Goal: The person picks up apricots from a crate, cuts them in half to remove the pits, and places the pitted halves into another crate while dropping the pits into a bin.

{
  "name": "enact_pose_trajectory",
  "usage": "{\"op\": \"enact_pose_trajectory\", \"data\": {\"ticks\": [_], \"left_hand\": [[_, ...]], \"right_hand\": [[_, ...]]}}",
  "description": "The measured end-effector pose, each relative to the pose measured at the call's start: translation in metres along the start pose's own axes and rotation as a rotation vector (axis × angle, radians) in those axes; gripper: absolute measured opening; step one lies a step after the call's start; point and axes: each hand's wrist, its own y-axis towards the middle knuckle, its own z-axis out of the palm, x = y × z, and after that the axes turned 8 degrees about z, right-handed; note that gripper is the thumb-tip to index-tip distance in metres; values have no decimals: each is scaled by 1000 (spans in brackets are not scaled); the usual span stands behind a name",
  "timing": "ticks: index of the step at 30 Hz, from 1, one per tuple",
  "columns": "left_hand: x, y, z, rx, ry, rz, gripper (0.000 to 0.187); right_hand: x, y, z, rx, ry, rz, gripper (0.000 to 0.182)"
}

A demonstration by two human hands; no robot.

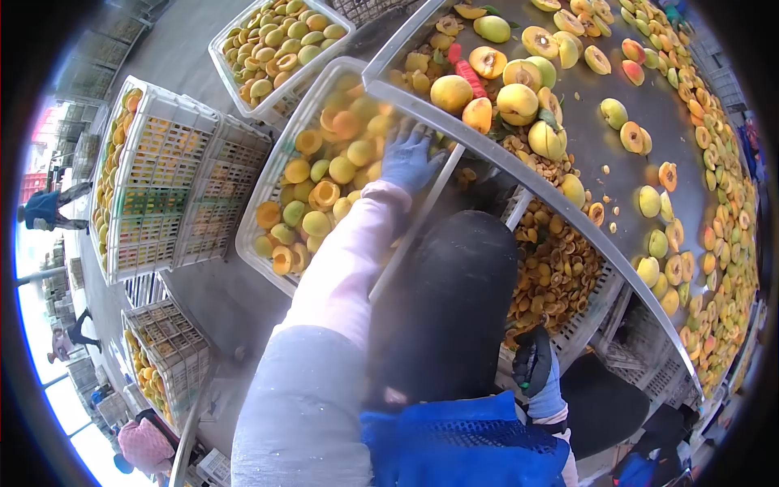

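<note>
one spread left hand (408, 158), no visible grip, over fruit (317, 223) in crate (243, 242) at 11 o'clock, likely parked by table (588, 93) for short reach; right hand (534, 369) curled at 5, grip unclear.

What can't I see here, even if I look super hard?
All in head view:
What's under the left hand: the hand covers it.
Whether the right hand holds anything: too dark.
How deep the fruit goes: top pieces hide it.
Rest of the dark crate: cut off by picture edge.
</note>
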Motion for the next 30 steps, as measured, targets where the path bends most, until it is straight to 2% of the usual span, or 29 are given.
{"op": "enact_pose_trajectory", "data": {"ticks": [1, 3, 5, 7, 8, 9, 11, 12, 13, 14, 15, 18, 19, 21, 22, 23, 24, 26, 28, 30], "left_hand": [[4, 0, 10, -71, -1, 28, 54], [10, 7, -8, 85, -71, -8, 53], [3, 10, -56, 252, -146, -33, 53], [-15, -12, -88, -34, -167, -145, 47], [-21, -28, -99, -50, -154, -194, 40], [-18, -49, -96, -54, -219, -258, 37], [-44, -65, -131, -133, -373, -378, 31], [-60, -68, -150, -134, -373, -417, 26], [-75, -70, -161, -237, -435, -344, 21], [-107, -63, -189, -279, -522, -373, 18], [-151, -50, -209, -325, -671, -319, 16], [-222, -21, -225, -229, -779, -77, 17], [-248, -6, -224, -191, -806, 5, 19], [-300, 22, -223, -30, -800, 127, 17], [-327, 37, -225, 52, -717, 189, 16], [-351, 52, -222, 44, -650, 274, 18], [-373, 67, -213, 120, -613, 241, 29], [-409, 99, -185, 317, -372, 313, 45], [-444, 128, -157, 638, -228, 339, 60], [-454, 134, -129, 667, -186, 463, 63]], "right_hand": [[2, -3, 1, -25, -35, -28, 48], [5, -11, 2, -62, -115, -80, 49], [15, -34, 3, 176, 68, -74, 46], [13, -45, -10, 475, 259, -111, 41], [5, -39, -19, 591, 329, -119, 43], [-4, -24, -30, 574, 430, 0, 43], [-16, 3, -50, 550, 619, 230, 45], [-11, -6, -48, 821, 579, 88, 40], [-14, 1, -47, 785, 639, 156, 39], [-21, 14, -48, 743, 708, 223, 39], [-17, 16, -65, 695, 806, 228, 38], [-4, -33, -58, 728, 514, -74, 41], [-10, -30, -61, 626, 512, -67, 41], [-9, -10, -65, 447, 490, -64, 41], [-3, -12, -68, 457, 447, -124, 42], [-1, -21, -71, 462, 407, -167, 43], [-1, -30, -73, 466, 373, -208, 44], [6, -26, -81, 408, 351, -277, 46], [5, -9, -90, 286, 372, -277, 47], [14, -19, -95, 306, 359, -300, 46]]}}
